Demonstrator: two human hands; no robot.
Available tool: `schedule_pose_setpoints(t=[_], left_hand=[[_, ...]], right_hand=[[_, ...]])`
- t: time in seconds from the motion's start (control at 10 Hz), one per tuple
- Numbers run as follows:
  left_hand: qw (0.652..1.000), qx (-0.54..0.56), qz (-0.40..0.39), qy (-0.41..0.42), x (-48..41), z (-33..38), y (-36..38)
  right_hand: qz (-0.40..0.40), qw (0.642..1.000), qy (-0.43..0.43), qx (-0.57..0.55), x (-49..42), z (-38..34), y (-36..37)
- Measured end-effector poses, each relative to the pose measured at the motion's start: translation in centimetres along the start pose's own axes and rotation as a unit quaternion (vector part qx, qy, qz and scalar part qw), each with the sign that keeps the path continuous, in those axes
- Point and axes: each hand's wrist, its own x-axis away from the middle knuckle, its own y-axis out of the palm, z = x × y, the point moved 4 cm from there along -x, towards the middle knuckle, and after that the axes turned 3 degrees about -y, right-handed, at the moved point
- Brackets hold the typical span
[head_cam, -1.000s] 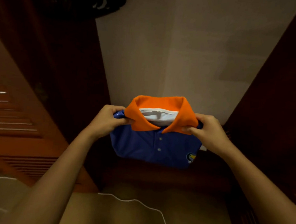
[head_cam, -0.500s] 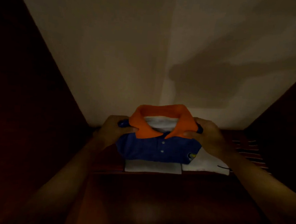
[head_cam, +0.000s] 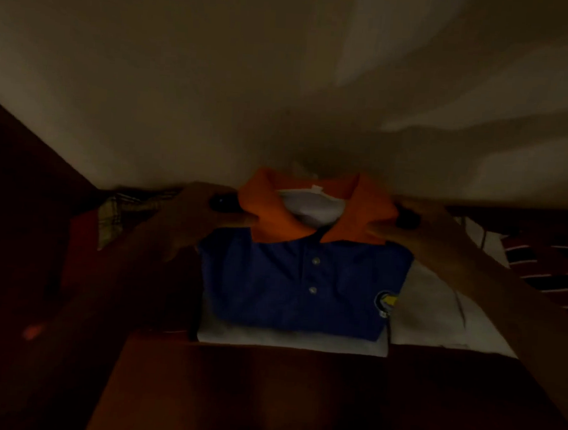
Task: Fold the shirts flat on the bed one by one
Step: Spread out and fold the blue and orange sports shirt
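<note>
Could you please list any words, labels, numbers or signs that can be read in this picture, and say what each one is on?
No text can be read.
Round badge on the blue shirt: yellow mark, lettering too blurred to read.
White neck tag inside the orange collar: too small to read.

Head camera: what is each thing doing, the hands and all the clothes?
blue shirt: folded, collar up, over the white garment
left hand: grips the shirt's shoulder
right hand: grips its other shoulder
white garment: folded flat, underneath
striped cloth: lying flat, at right
plaid cloth: crumpled, at left
</note>
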Motion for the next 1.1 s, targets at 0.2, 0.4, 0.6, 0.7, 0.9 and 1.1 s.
schedule_pose_setpoints(t=[0.2, 0.4, 0.6, 0.7, 0.9, 1.1], left_hand=[[0.993, 0.041, 0.029, -0.110, -8.3, -9.9, 4.0], [0.996, -0.038, 0.019, -0.080, -8.9, -11.9, 4.0], [0.997, -0.042, 0.057, -0.027, -4.7, -12.7, 4.6], [0.998, -0.035, 0.043, -0.026, -3.3, -12.8, 3.6], [0.998, -0.027, -0.043, -0.043, -0.8, -12.4, 5.9], [0.986, -0.131, -0.080, -0.062, 0.6, -12.1, 6.9]], right_hand=[[-0.003, 0.993, 0.117, -0.016, -7.3, 12.4, 6.0], [0.046, 0.992, 0.114, 0.008, -5.3, 14.3, 5.8], [0.015, 0.993, 0.105, 0.053, -0.4, 13.8, 7.3], [0.040, 0.989, 0.140, 0.009, 0.4, 13.5, 6.8], [-0.027, 0.986, 0.164, 0.017, 4.1, 14.2, 7.4], [-0.048, 0.983, 0.156, 0.081, 4.9, 13.7, 7.1]])
